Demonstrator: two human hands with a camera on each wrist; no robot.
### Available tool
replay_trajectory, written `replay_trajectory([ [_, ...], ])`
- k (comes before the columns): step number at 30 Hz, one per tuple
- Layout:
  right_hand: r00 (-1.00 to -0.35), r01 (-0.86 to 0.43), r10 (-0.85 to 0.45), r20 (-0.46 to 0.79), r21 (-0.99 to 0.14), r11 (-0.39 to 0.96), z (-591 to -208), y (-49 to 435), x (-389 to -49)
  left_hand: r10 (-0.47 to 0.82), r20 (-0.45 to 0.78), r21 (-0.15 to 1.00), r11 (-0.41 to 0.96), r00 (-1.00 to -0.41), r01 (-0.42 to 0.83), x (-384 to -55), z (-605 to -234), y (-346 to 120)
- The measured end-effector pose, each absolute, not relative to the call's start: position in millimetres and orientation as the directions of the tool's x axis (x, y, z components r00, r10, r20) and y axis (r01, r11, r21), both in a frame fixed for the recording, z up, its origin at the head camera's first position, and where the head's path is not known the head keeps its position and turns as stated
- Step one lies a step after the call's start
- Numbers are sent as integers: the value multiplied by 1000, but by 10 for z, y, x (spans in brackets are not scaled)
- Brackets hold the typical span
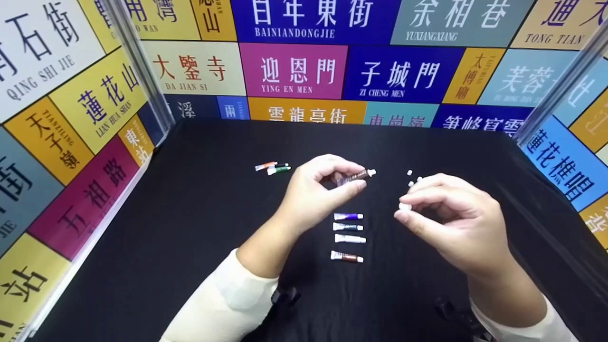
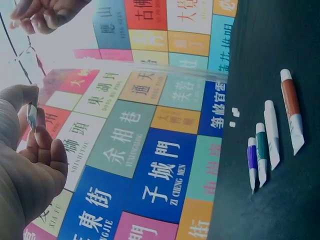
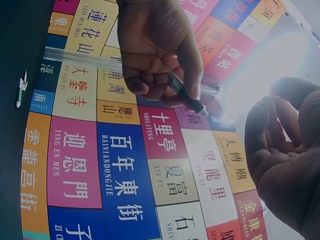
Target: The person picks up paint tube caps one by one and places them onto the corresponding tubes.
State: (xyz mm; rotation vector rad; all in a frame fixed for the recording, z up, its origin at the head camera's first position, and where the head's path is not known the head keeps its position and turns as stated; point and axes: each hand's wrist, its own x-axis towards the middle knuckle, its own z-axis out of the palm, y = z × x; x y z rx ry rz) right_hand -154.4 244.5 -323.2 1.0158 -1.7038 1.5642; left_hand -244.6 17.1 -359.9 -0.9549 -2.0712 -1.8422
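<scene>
left hand: thumb and fingers pinch a slim dark-brown paint tube with a white tip; the tube is held up over the table, tip pointing toward the person's right. right hand: thumb and index finger pinch a small white cap-like piece; the other fingers are bent. the two hands stand apart, the piece not touching the tube.

near the right fingers, on the table: small white pieces, the closest partly hidden by the hand.

between the hands, nearer the body, a column of four tubes, pale ends to the right: purple paint tube farthest, then dark green paint tube, white paint tube, and reddish-brown paint tube nearest, set slightly off from the rest.

left of the left hand: a loose cluster, an orange-and-white tube beside a green-and-white tube.

surface: black cloth-covered table. around it: colourful sign-printed panels. both arms wear cream sleeves.
</scene>
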Motion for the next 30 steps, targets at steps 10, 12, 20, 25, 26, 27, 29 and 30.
replay_trajectory([
  [10, -506, -862, -97, 857, -504, 44, -3245, 2420, -1554, 351, 604, 766, -7, -715, 643, -2348, -3539, 192],
  [12, -509, -861, -92, 856, -507, 46, -3252, 2420, -1562, 357, 610, 757, 3, -708, 654, -2332, -3533, 199],
  [20, -543, -839, -90, 835, -537, 86, -3294, 2422, -1610, 374, 616, 747, 0, -693, 665, -2286, -3529, 224],
  [25, -555, -831, -87, 827, -547, 101, -3309, 2423, -1621, 385, 626, 739, -15, -678, 674, -2264, -3522, 235],
  [26, -555, -831, -88, 827, -547, 101, -3310, 2424, -1623, 388, 628, 738, -19, -675, 675, -2258, -3519, 237],
  [27, -556, -831, -88, 827, -547, 104, -3311, 2424, -1624, 392, 629, 736, -23, -672, 676, -2252, -3518, 241],
  [29, -557, -829, -90, 825, -548, 112, -3316, 2424, -1624, 396, 632, 734, -28, -666, 679, -2240, -3516, 245],
  [30, -558, -829, -92, 825, -548, 112, -3319, 2424, -1624, 399, 633, 732, -32, -663, 680, -2232, -3516, 248],
])
